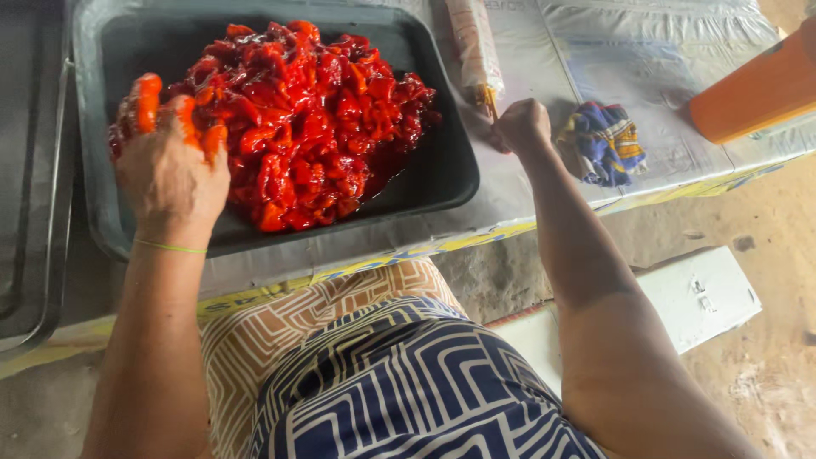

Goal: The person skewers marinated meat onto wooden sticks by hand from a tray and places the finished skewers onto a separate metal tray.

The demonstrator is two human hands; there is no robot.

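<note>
One glossy red heap of sauced pieces [310, 119] fills the grey tray [442, 170]

The red pepper mash [306, 119] looks wet and glossy in my matt grey plastic tray [433, 183]. My left hand [170, 166] is slick with it. Crinkled plastic sheeting [663, 59] covers the counter beside a soft checked cloth [605, 140].
</note>
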